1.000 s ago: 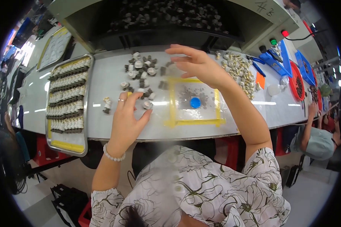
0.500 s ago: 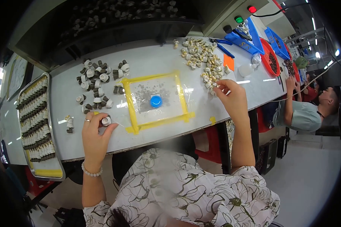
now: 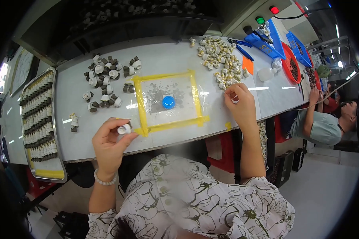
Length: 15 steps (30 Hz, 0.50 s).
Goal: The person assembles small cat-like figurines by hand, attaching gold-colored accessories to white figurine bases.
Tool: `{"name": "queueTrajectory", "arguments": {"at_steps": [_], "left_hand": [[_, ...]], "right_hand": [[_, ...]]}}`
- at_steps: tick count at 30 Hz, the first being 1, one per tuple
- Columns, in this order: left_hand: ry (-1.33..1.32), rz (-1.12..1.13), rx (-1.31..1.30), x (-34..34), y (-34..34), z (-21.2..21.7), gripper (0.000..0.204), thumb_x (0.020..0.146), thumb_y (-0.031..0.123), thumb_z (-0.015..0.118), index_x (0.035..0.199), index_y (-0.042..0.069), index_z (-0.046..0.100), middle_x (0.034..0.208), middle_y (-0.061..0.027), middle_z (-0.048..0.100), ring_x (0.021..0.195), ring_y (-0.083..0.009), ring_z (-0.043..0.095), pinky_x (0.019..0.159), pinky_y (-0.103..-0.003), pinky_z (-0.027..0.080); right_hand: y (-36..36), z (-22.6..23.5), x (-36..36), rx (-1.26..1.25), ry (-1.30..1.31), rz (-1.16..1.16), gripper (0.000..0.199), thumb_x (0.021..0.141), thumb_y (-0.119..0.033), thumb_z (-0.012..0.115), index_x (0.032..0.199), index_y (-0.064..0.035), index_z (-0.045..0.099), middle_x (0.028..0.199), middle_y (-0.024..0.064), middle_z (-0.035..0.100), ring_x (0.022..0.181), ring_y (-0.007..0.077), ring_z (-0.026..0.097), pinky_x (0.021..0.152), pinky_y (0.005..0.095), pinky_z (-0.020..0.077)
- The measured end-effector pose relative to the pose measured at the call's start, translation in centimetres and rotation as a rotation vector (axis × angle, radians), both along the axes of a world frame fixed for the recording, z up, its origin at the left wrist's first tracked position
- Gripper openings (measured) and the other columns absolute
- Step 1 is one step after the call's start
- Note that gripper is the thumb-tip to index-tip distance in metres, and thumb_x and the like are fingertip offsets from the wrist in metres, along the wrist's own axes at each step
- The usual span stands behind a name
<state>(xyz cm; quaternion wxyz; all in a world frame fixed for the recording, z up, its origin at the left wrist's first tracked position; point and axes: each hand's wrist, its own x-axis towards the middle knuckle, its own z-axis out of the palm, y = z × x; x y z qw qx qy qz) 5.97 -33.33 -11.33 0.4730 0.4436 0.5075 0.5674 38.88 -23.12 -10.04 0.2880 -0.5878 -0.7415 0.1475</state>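
Note:
Between the thumb and fingers of my left hand (image 3: 111, 145) is a small white-and-dark figurine part (image 3: 124, 129), its round white end facing up. My right hand (image 3: 243, 104) pinches a small white piece (image 3: 235, 101), mostly covered by the fingers, beside the pile of cream-and-yellow figurine parts (image 3: 223, 59). Between my hands, a blue bottle cap (image 3: 168, 102) sits inside a rectangle of yellow tape (image 3: 198, 95) on spotted clear film. White-and-dark parts (image 3: 101, 73) lie in a loose group beyond my left hand. One joined figurine (image 3: 74, 122) lies left of that hand.
A metal tray (image 3: 60, 165) with rows of figurines stands at the left. Blue pliers (image 3: 243, 51), an orange card (image 3: 247, 65), a clear bottle (image 3: 266, 74), blue bins (image 3: 272, 49) and a red basin (image 3: 286, 75) are at the right. A co-worker (image 3: 321, 123) sits beyond.
My left hand has moved right and slightly down with its part. My right hand has drawn back a little from the cream pile, with a white piece now showing between its fingers.

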Motion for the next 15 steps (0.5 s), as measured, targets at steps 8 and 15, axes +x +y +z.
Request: {"name": "queueTrajectory", "arguments": {"at_steps": [8,15], "left_hand": [[-0.078,-0.133,0.108,3.8,0.8,-0.6,0.04,0.073,-0.011,0.069,0.111,-0.006,0.059,0.098,-0.0069,0.056,0.089,-0.0129,0.057,0.081,-0.024,0.048],[-0.427,-0.268,-0.115,3.9,0.9,-1.5,0.037,0.081,-0.008,0.063,0.117,-0.006,0.055,0.101,-0.0103,0.062,0.088,-0.0123,0.061,0.077,-0.024,0.052]], "right_hand": [[-0.1,0.5,-1.1,-0.066,0.05,-0.104,0.027,0.075,0.002,0.058,0.101,-0.0033,0.059,0.086,0.0109,0.055,0.064,0.0191,0.057,0.06,0.0295,0.0486],[-1.3,-0.7,-4.8,-0.395,0.678,0.285,0.021,0.08,-0.001,0.063,0.101,-0.0017,0.061,0.092,0.0039,0.055,0.085,0.0106,0.054,0.069,0.0249,0.0474]]}}
